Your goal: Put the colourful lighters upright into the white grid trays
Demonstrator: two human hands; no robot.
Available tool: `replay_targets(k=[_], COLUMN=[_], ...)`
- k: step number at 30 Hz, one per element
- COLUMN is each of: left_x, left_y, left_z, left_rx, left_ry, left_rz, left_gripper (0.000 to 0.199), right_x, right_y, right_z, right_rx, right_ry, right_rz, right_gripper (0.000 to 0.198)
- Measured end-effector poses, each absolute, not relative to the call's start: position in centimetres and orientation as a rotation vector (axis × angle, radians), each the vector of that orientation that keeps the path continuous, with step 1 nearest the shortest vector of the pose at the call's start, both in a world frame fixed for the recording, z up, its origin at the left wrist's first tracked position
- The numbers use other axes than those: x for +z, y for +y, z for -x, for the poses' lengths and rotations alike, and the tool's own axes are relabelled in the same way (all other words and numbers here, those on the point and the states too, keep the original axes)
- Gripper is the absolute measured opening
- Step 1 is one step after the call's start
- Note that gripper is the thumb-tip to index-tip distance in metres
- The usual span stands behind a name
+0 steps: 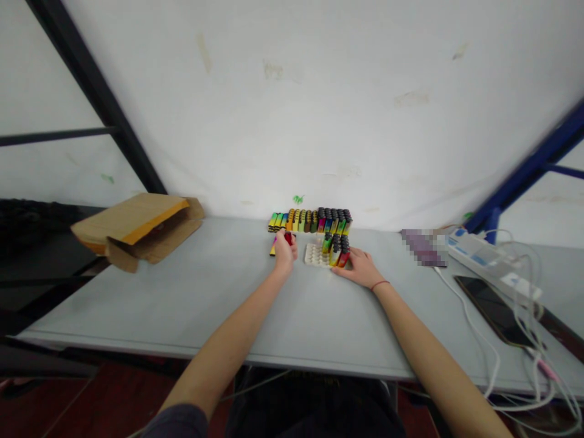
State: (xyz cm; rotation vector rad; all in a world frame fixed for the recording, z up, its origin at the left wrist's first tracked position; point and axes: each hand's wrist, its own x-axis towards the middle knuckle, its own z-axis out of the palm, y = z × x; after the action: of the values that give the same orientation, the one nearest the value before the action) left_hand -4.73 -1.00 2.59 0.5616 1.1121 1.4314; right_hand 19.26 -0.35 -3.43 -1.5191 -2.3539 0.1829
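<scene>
My left hand (285, 250) is closed around a small red lighter (288, 238), whose lower part is hidden by the fingers. In front of me a white tray (312, 254) with rows of holes lies on the table. Several coloured lighters with black tops (336, 248) stand upright in its right side, while the holes on the left show bare. My right hand (362, 267) grips the tray's right front corner, thumb along the front edge and fingers beside a red lighter (344, 258). A purple-and-yellow lighter (272, 248) lies partly hidden behind my left hand.
Behind the tray, by the wall, are upright black-topped lighters (334, 222), a yellow-and-brown row (302, 221) and a lying green-blue stack (277, 221). An open cardboard box (137, 225) sits left. A phone (495, 309), power strip (495, 264) and tangled white cables (531, 316) lie right.
</scene>
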Motion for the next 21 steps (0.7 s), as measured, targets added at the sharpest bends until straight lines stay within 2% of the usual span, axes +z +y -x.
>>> replay_targets(k=[10, 17, 21], left_x=[1.6, 0.9, 0.2], left_y=[-0.7, -0.7, -0.8], left_z=[4.2, 3.7, 3.2], left_rx=[1.489, 1.503, 1.454], left_ry=[1.207, 1.184, 1.149], left_rz=[-0.604, -0.657, -0.911], left_gripper=[0.039, 0.043, 0.039], right_x=[-3.5, -3.5, -3.6], right_y=[-0.3, -0.3, -0.3], right_z=[-19.3, -19.2, -19.2], right_rx=[0.167, 0.167, 0.170], right_ry=[-2.350, -2.350, -2.350], right_rz=[1.502, 1.500, 1.494], right_gripper=[0.060, 0.062, 0.064])
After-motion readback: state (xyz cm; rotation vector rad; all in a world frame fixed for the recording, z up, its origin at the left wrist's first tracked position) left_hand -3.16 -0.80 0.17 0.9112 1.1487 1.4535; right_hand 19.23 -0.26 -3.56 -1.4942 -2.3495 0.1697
